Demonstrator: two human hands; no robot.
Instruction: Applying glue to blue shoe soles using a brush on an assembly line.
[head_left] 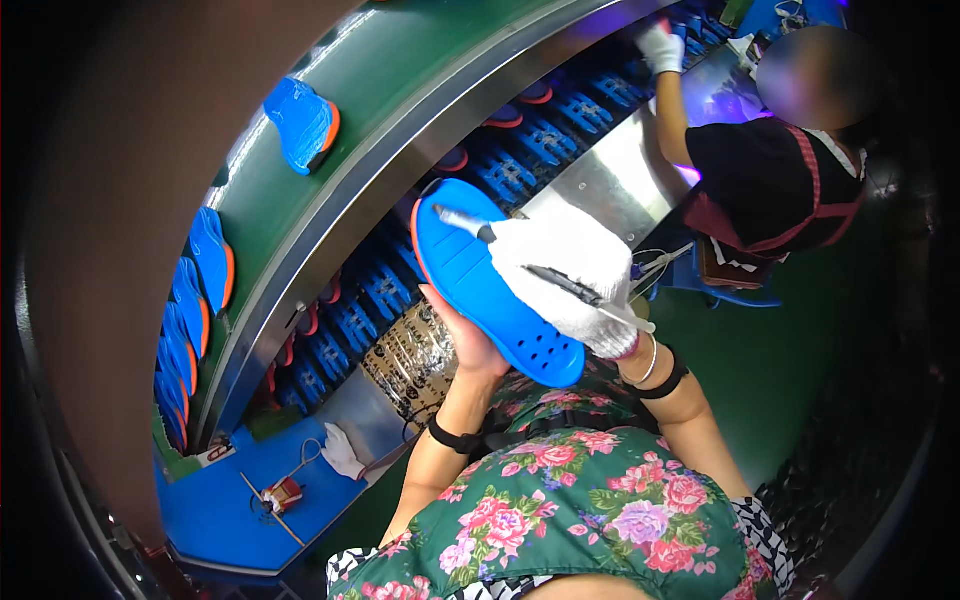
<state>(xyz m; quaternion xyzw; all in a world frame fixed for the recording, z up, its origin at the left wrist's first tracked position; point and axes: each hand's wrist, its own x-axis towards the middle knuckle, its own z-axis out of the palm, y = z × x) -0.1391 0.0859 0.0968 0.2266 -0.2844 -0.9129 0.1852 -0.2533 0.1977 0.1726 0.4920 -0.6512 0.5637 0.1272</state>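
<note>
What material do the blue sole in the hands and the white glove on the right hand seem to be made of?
The blue perforated shoe sole looks like moulded foam or rubber: matte, smooth, with ridges and punched holes. The white glove on the right hand appears to be knitted cotton fabric, soft and creased. The bare left hand supports the sole from below.

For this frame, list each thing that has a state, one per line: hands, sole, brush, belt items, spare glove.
left hand: bare, holds the sole from beneath
right hand: white-gloved, grips the brush
sole: blue, held up, tilted, holed face showing
brush: tip touching the sole's upper end
belt soles: blue and orange, lying apart on the green belt
spare glove: white, lying unworn on the blue table
co-worker's hand: gloved, reaching to the racks
</note>
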